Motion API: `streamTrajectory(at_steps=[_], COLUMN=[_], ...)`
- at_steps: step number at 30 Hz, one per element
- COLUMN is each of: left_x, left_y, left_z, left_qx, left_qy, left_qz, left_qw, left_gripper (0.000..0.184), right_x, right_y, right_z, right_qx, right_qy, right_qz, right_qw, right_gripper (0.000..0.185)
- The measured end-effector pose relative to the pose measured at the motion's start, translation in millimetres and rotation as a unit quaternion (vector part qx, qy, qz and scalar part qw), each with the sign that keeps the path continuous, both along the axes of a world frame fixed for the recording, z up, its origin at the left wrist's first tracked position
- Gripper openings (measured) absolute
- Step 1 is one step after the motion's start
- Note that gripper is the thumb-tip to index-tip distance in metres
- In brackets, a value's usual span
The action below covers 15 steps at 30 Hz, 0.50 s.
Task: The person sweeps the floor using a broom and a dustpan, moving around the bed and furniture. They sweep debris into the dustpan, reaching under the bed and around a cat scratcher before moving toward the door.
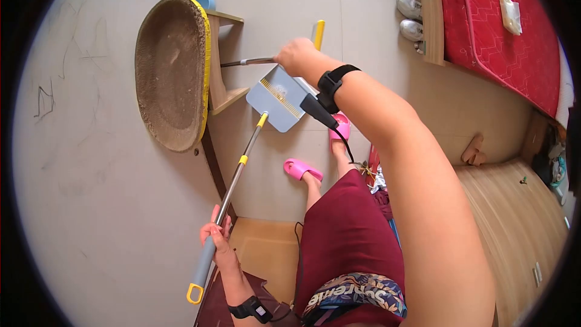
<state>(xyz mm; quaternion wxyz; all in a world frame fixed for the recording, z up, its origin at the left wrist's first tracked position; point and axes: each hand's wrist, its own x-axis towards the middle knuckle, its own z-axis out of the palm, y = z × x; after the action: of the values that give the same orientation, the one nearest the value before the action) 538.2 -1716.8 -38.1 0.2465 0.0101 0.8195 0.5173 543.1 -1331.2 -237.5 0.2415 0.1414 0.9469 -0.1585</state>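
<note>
The dustpan (269, 102) was seen near the wooden stand (216, 82), its handle (234, 183) grasped by the left hand (220, 239). A metal pole (260, 60), running to the stand, was clenched by the right hand (296, 56); by a hard push, the stand could be jolted.

Open floor (375, 30) beyond right hand (295, 56), running to white shoes (410, 7) at bed (484, 39) edge. Floor edge along wall (85, 163) blocked: wooden stand (215, 79), brown oval basin (169, 75) against it. Metal rod (257, 60) spans gap between stand and right hand. Grey dustpan (283, 112), pole (232, 183) bar way toward pink slippers (295, 168).
</note>
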Motion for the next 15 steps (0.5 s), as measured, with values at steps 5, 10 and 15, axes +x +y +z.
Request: streamTrajectory(at_steps=[5, 10, 15], left_x=[-1.7, -2.4, -6.0], left_y=[-5.6, -16.4, -49.9], left_z=[-1.7, -5.3, 1.9], left_qx=[0.005, 0.021, 0.013], left_qy=[-0.015, -0.017, -0.013], left_qz=[0.009, 0.015, -0.009], left_qw=[1.0, 1.0, 1.0], left_gripper=[0.025, 0.023, 0.023], right_x=[46.9, 108.5, 166.4], right_y=[20.2, 68.0, 81.0], right_z=[17.1, 66.3, 108.5], right_qx=[0.003, 0.053, 0.085], right_qy=[-0.043, -0.118, -0.196], right_qz=[0.021, 0.027, -0.012], right_qw=[0.999, 0.991, 0.977], right_gripper=[0.027, 0.041, 0.044])
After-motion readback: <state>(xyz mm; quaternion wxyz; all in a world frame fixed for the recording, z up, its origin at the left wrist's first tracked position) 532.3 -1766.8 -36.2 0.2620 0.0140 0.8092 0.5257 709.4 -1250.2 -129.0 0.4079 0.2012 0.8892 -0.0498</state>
